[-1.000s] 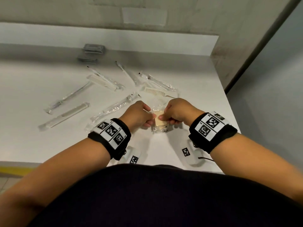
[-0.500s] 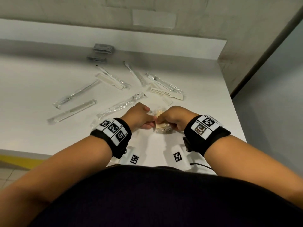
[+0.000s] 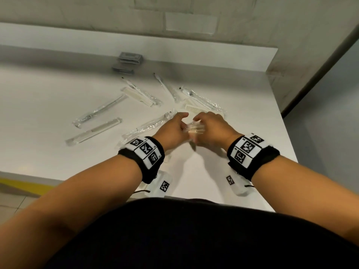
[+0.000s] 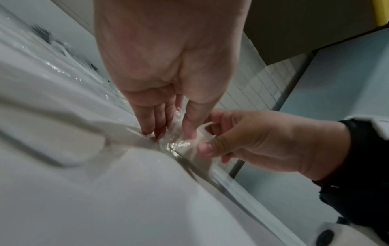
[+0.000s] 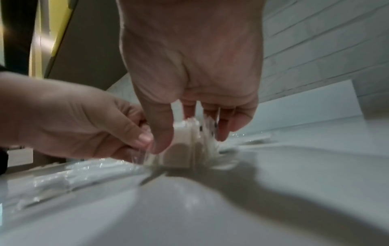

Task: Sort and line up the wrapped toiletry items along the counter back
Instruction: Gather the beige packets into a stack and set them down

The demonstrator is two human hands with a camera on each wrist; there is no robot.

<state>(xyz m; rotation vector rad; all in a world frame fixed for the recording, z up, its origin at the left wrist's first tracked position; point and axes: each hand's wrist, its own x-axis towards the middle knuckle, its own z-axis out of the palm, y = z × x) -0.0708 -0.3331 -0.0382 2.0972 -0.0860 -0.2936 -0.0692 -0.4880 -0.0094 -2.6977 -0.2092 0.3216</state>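
Note:
A small stack of cream wrapped packets [image 3: 194, 130] in clear plastic stands on edge on the white counter [image 3: 48, 105], gripped from both sides. My left hand [image 3: 181, 127] pinches its left end between thumb and fingers [image 4: 160, 123]. My right hand [image 3: 200, 126] pinches the right end, thumb in front and fingers behind [image 5: 225, 128]. The right wrist view shows the packets [image 5: 185, 146] touching the counter. Wrapped toothbrushes [image 3: 201, 98] and combs [image 3: 97, 130] lie scattered beyond the hands.
Two grey packets [image 3: 129, 57] sit near the raised back ledge [image 3: 174, 49]. A wrapped comb [image 3: 196, 109] lies just beyond my fingers, and a long wrapped item [image 3: 149, 126] lies left of my left hand. The counter ends at the right edge [image 3: 285, 136].
Both hands have shifted the packet stack a little away from the front edge, toward the comb. My left index finger now sticks out past the stack.

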